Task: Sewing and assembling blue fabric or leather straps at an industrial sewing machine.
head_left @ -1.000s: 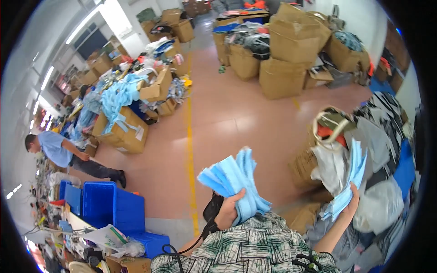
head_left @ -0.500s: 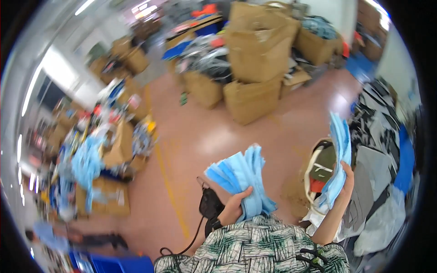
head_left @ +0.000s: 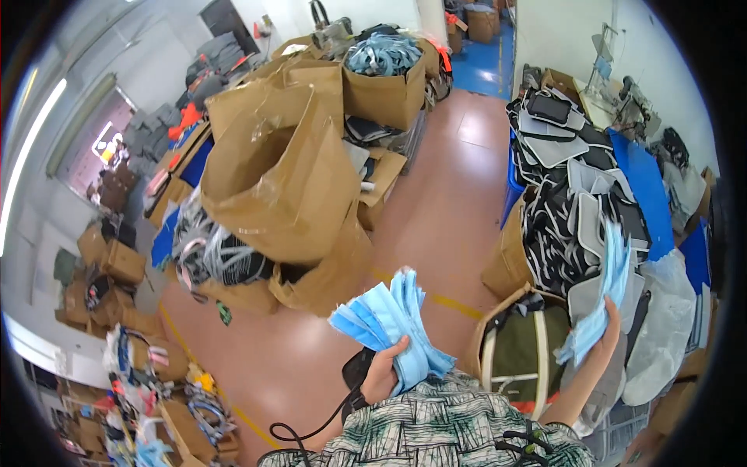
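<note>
My left hand (head_left: 383, 372) is closed around a fanned bundle of light blue fabric strips (head_left: 393, 323), held in front of my patterned clothing. On the right, my raised right hand (head_left: 609, 331) grips another, thinner bunch of blue fabric strips (head_left: 593, 321), whose frayed ends stick up past the fingers. The two bundles are well apart. Beneath the space between them stands a carton with a dark green bag (head_left: 523, 350) with cream straps inside. A dark pouch (head_left: 359, 368) with a black cord hangs by my left wrist.
Large open cardboard boxes (head_left: 272, 171) are stacked ahead, one box (head_left: 385, 89) behind them heaped with blue strips. Piles of grey, black-edged panels (head_left: 552, 226) line the right side, near a sewing machine (head_left: 634, 105). Cluttered cartons (head_left: 175, 428) stand at lower left on the reddish floor (head_left: 436, 226).
My view has swung to the right, so the box stack appears further left and the panel pile shows more fully. Both hands keep their blue strips.
</note>
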`<state>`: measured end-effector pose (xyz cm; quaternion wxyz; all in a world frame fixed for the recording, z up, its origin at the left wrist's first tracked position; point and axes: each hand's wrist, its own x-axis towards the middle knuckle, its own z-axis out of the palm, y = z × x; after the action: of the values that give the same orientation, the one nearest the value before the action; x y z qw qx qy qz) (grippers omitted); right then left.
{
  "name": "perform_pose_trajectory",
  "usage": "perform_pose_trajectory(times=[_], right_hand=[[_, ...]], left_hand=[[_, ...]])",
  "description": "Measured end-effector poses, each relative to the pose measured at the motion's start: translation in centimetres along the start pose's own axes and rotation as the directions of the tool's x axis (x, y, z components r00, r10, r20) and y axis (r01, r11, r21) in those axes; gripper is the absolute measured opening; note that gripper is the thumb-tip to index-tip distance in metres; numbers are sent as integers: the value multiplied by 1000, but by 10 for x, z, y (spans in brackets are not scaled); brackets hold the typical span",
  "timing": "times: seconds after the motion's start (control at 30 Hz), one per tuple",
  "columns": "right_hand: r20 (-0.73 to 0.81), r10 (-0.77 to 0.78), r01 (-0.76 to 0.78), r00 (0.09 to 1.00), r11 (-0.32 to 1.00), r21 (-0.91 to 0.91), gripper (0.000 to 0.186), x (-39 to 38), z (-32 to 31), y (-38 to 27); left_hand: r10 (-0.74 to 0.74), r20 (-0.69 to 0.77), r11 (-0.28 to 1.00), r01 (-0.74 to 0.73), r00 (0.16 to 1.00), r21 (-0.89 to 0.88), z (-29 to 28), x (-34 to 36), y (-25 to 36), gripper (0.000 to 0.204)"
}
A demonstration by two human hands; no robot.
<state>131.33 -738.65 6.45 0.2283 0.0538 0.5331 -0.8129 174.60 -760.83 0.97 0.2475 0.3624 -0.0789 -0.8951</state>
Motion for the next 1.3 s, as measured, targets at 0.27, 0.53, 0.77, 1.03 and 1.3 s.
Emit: perform_pose_trajectory(times=[0.27, 0.53, 0.77, 1.03, 1.3], right_hand=[[521, 201, -202, 830, 978, -55, 46, 110, 336, 69], [380, 103, -111, 919, 994, -2, 44, 306, 464, 41], [-299, -35, 43, 954, 999, 23, 37, 425, 430, 5], [-405, -258, 290, 877, 957, 18, 51, 672, 476, -49], [252, 25, -15, 967, 999, -44, 51, 979, 797, -34]], left_hand=[[71, 101, 990, -83, 992, 118, 120, 182, 127, 49], [-103, 174, 965, 57, 979, 254, 255, 413, 263, 50], [-392, 222, 859, 268, 893, 436, 377, 599, 323, 47], [-324, 87, 919, 291, 942, 266, 528, 842, 393, 42], [-232, 145, 936, 180, 962, 303, 686, 1034, 464, 44]])
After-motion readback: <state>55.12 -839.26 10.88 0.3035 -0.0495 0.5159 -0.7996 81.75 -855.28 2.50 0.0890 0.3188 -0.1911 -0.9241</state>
